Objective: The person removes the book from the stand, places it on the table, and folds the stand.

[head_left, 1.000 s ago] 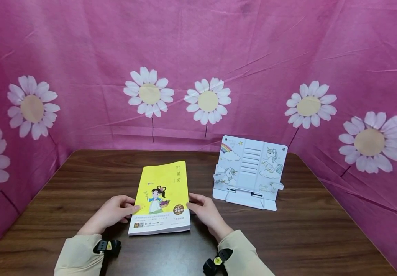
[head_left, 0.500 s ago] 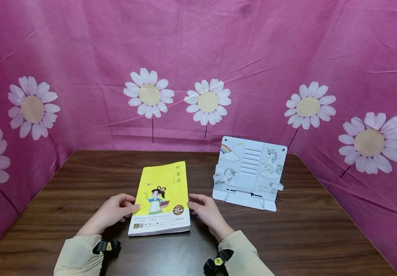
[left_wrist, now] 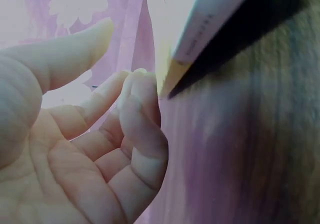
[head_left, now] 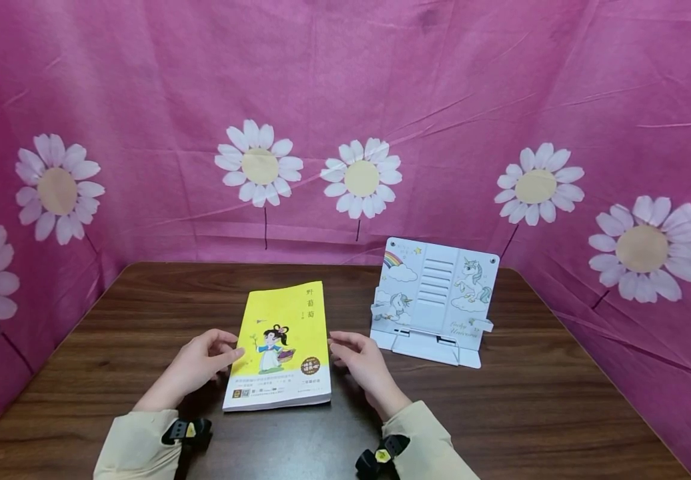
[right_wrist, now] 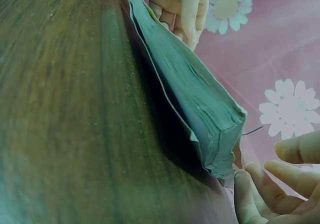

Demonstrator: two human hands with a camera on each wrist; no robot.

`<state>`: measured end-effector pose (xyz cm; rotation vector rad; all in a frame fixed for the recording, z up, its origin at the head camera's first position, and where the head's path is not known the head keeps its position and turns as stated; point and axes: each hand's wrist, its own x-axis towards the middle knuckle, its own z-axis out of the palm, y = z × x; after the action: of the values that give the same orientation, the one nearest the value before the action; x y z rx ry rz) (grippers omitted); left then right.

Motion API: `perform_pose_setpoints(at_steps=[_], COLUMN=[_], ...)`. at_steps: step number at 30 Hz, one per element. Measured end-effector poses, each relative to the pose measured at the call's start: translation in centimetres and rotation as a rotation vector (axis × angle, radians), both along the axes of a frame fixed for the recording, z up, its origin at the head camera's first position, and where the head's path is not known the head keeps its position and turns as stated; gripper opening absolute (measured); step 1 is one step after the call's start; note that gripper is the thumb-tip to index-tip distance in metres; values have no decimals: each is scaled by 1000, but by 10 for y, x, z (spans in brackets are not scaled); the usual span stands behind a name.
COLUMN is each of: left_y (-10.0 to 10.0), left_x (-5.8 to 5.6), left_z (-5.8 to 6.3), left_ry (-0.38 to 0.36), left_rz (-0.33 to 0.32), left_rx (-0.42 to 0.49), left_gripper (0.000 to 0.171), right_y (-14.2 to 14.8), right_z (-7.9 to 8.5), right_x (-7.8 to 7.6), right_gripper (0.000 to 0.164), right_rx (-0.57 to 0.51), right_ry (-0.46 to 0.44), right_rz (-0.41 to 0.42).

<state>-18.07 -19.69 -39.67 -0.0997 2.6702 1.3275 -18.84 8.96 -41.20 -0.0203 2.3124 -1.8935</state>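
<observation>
A yellow paperback book (head_left: 288,310) with a cartoon girl on its cover lies face up on the wooden table. At its left edge is my left hand (head_left: 198,363); the left wrist view shows the thumb (left_wrist: 80,54) raised and the loosely bent fingers beside the spine (left_wrist: 175,69). My right hand (head_left: 365,370) is at the opposite edge, thumb lifted off the cover. In the right wrist view its fingertips (right_wrist: 245,184) are right at a corner of the pages (right_wrist: 192,91). Neither hand pinches the book.
A white metal book stand (head_left: 435,293) with unicorn pictures stands tilted to the right of the book. The brown table (head_left: 537,400) extends to both sides. Behind it hangs a pink cloth (head_left: 429,80) printed with daisies.
Both thumbs have lifted off the book's cover edges, and the hands have loosened and shifted slightly. The book and the stand have stayed in place.
</observation>
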Motion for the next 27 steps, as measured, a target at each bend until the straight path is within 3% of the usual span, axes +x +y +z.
perform_pose_setpoints(at_steps=[16, 20, 27], left_y=[14, 21, 34], left_x=[6, 9, 14], left_z=[19, 26, 37], left_ry=[163, 232, 288], left_rz=[30, 50, 75], left_rx=[-4, 16, 63], left_gripper=[41, 38, 33], right_y=[7, 11, 23], right_z=[19, 27, 42], right_x=[2, 1, 1], right_gripper=[35, 31, 27], right_rx=[-90, -118, -127], right_ry=[70, 120, 165], right_rz=[-24, -51, -117])
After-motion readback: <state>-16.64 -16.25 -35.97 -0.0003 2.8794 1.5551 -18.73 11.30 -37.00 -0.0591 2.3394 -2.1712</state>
